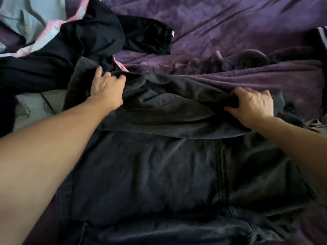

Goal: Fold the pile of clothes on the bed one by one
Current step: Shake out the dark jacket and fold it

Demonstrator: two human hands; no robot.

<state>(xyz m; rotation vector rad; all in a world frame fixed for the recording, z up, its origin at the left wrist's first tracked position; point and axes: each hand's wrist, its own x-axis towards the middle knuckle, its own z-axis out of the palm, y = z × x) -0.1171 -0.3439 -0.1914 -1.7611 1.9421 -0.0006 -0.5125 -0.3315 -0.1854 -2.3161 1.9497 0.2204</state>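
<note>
faded black jeans [159, 174], purple patterned bedspread [230, 32], black garment [88, 36]

A home bedroom: a bed with a rumpled purple bedspread [230, 32] strewn with loose clothes [88, 38]

Your left hand [106, 87] and right hand [253, 103] each grip a bunched fold of the dark jeans [159, 174] spread on the bed [230, 32]. Unfolded pile [70, 41] sits toward the bed's far-left corner, black garments on top.
</note>
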